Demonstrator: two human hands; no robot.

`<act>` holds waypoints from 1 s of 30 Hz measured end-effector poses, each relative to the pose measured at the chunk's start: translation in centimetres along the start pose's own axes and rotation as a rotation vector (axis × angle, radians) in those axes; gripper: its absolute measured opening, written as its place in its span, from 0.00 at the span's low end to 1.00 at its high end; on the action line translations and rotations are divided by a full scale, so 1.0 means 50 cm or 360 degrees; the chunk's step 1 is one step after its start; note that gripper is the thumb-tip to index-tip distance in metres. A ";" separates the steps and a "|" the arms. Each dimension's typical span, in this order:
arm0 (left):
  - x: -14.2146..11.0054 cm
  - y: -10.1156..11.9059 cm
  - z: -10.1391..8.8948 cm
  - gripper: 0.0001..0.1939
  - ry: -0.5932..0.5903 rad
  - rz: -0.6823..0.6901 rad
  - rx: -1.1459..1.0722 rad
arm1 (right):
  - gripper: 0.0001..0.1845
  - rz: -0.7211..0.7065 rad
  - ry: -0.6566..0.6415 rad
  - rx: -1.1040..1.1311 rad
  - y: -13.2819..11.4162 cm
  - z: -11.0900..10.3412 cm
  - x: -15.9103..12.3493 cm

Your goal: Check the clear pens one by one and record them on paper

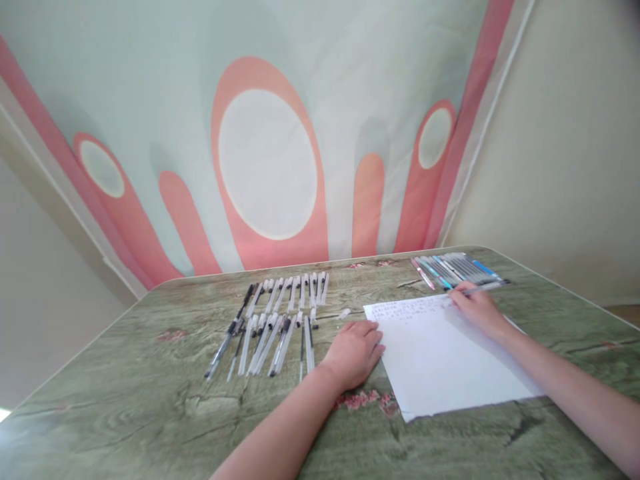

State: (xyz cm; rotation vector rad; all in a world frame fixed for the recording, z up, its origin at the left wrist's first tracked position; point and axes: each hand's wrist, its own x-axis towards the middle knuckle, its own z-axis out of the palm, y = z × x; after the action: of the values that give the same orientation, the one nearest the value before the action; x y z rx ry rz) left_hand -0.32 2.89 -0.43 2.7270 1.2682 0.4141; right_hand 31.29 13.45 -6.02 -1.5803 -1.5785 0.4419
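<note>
A white sheet of paper lies on the green wood-patterned table, with faint lines of writing along its far edge. My right hand is closed round a pen, whose tip rests at the paper's far edge. My left hand rests on the table with its fingers curled, touching the paper's left edge and holding nothing I can see.
Several white and black pens lie in rows left of my left hand, and one small cap lies loose. Several coloured pens lie side by side at the far right. A pink and pale patterned cloth hangs behind the table.
</note>
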 end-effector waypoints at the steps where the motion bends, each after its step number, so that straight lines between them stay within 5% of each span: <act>1: 0.000 0.000 0.001 0.17 -0.0004 -0.0010 0.0004 | 0.10 0.0024 -0.0012 0.0043 0.001 0.001 0.001; 10: -0.005 0.002 0.005 0.18 -0.0037 -0.0032 0.0026 | 0.14 0.0165 -0.0040 0.0448 0.003 -0.004 -0.004; 14: -0.006 0.004 0.008 0.17 -0.0024 -0.0036 0.0045 | 0.19 0.0148 0.0067 0.0396 -0.041 -0.011 -0.014; 16: -0.007 0.005 0.008 0.17 -0.0014 -0.0032 0.0055 | 0.21 0.0132 -0.0088 0.0542 -0.082 -0.001 -0.022; 23: -0.006 0.008 0.002 0.16 -0.0013 -0.0007 0.0058 | 0.24 0.0334 -0.0829 0.1383 -0.265 0.141 -0.069; 27: 0.000 0.016 0.010 0.17 -0.0035 -0.0072 0.0038 | 0.14 0.0500 -0.0427 0.1622 -0.296 0.240 -0.083; 30: 0.002 0.010 -0.001 0.16 -0.0097 -0.0076 0.0015 | 0.11 0.0533 -0.0442 0.1632 -0.288 0.271 -0.085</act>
State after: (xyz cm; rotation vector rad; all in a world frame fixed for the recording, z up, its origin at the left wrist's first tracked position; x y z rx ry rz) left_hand 0.07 2.66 -0.25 2.6894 1.3200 0.3190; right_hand 11.24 11.53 -4.47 -0.9651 -0.9551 1.4324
